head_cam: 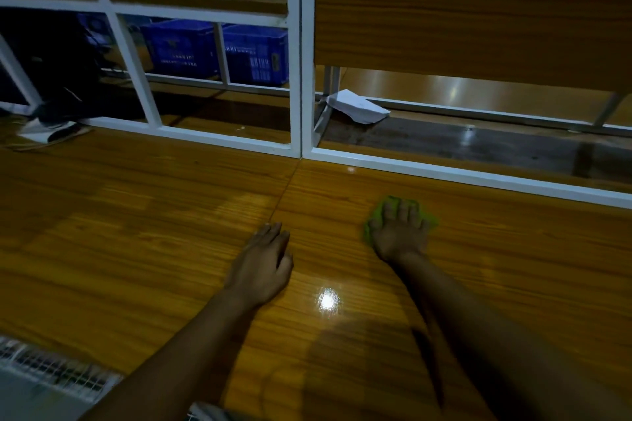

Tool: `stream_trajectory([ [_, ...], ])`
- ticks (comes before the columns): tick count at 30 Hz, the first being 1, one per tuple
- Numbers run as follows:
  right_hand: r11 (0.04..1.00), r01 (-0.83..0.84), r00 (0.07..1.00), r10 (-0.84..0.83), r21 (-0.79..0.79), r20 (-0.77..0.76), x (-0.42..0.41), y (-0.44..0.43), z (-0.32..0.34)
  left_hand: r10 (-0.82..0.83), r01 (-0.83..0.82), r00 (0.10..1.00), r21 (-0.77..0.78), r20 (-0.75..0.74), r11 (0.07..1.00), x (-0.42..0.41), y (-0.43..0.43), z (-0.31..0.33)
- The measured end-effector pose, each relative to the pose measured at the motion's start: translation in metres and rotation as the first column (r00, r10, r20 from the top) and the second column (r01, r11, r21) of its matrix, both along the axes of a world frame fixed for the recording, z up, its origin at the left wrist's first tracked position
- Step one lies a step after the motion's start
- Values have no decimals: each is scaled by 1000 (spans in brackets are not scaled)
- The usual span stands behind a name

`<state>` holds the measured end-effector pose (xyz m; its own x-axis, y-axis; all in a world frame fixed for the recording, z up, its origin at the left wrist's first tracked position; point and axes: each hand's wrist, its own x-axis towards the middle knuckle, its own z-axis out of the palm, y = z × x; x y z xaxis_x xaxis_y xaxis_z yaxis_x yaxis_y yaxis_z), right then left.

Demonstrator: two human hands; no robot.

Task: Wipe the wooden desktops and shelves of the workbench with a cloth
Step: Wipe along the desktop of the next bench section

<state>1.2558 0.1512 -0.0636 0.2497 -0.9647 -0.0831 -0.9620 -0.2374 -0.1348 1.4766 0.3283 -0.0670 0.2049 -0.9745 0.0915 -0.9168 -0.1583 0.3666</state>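
A glossy wooden desktop (143,222) fills the lower part of the head view, with a seam running down its middle. My right hand (398,232) lies palm down on a green cloth (388,203), pressing it flat on the right half of the desktop; only the cloth's edges show around my fingers. My left hand (261,263) rests on the wood just left of the seam, fingers loosely curled, holding nothing. A wooden shelf (205,0) sits up at the back left behind the white frame.
A white metal frame (294,79) stands along the desktop's far edge. Behind it are blue crates (219,51), dark items at the far left, a white paper (357,109) and a wooden back panel (461,27). A metal grille (51,369) lies at the lower left.
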Motion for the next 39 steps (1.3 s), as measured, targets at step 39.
stream_trajectory([
  [39,998,-67,996,68,-13,63,-156,123,-5,39,-42,997,51,62,998,-82,69,3],
])
